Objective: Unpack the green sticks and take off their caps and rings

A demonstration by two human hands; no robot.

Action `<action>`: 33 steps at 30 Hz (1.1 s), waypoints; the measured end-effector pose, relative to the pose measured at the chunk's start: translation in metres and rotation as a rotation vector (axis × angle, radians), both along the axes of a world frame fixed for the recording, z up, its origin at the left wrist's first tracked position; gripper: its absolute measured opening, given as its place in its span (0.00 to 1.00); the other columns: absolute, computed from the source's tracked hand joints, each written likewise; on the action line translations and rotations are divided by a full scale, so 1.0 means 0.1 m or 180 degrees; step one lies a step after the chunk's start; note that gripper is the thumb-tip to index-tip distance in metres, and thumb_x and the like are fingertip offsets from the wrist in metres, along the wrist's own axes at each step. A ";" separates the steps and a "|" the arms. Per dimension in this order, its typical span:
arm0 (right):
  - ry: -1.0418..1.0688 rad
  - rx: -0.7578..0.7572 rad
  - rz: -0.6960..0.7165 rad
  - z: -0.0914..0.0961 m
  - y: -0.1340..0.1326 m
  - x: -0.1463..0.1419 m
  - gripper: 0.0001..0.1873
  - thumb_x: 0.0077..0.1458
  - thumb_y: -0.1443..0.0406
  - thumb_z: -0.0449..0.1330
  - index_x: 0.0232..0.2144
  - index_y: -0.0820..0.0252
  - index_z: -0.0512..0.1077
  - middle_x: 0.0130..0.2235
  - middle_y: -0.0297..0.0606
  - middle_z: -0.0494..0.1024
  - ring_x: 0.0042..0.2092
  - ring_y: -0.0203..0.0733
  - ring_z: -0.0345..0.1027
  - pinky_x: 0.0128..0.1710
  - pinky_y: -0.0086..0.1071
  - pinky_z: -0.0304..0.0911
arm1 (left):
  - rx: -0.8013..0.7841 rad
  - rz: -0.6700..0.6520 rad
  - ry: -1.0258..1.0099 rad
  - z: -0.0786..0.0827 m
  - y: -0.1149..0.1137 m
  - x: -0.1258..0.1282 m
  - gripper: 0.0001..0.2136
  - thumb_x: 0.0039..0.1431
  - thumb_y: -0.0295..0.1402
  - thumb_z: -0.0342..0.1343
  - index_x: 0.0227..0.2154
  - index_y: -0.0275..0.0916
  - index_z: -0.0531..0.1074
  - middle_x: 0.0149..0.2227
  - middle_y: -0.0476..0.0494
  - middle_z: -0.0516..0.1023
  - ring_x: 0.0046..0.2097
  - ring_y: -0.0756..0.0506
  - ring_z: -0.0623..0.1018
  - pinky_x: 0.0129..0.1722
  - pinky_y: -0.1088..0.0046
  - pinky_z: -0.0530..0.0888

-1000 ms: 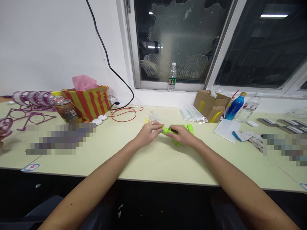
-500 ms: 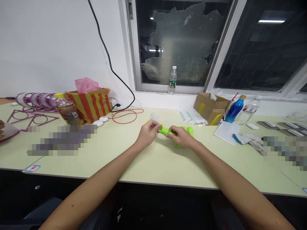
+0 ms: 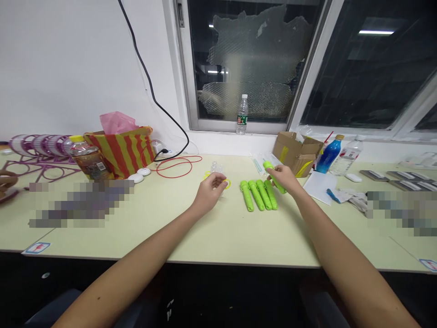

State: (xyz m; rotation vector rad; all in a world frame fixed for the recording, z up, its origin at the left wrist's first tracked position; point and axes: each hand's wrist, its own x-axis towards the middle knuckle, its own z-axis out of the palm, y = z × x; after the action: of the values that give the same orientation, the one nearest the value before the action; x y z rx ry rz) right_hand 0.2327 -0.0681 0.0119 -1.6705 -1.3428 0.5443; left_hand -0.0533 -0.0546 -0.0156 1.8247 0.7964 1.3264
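Note:
My left hand (image 3: 207, 193) is closed in a pinch on a small yellow ring (image 3: 228, 184) above the table. Behind it lie a few clear plastic pieces (image 3: 216, 167) and a bit more yellow, partly hidden by the fingers. My right hand (image 3: 287, 178) grips a bright green capped tube (image 3: 268, 165), whose lower end shows below the fingers. To the left of that hand, several similar green tubes (image 3: 255, 194) lie side by side on the table, their wider ends pointing away from me. What the tubes are for cannot be made out.
Behind my right hand stand an open cardboard box (image 3: 297, 152) and plastic packets (image 3: 256, 164). Farther right are a blue bottle (image 3: 329, 155), white paper (image 3: 318, 186) and a glove (image 3: 351, 199). A striped bag (image 3: 124, 152) and red cord (image 3: 174, 169) are left. Another person's hand (image 3: 7, 181) shows far left.
My hands have moved apart. The right one has carried a green tube away to the right, uncovering the row of tubes. My left hand stays near its place, holding the yellow ring.

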 end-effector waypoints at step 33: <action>-0.1606 -0.1478 -0.0717 -0.61 0.14 0.71 0.29 0.53 0.47 0.55 0.41 0.69 0.73 0.42 0.57 0.78 0.42 0.54 0.73 0.34 0.35 0.61 | 0.0961 0.0596 0.2291 -0.20 0.17 -0.84 0.15 0.56 0.30 0.51 0.48 0.42 0.69 0.37 0.45 0.77 0.44 0.42 0.73 0.48 0.61 0.69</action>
State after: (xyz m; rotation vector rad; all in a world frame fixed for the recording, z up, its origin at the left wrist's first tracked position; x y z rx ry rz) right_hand 0.3034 -0.0545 -0.0491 -2.4265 -1.4145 0.3233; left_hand -0.1374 -0.0380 -0.0361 2.5759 1.2051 0.9145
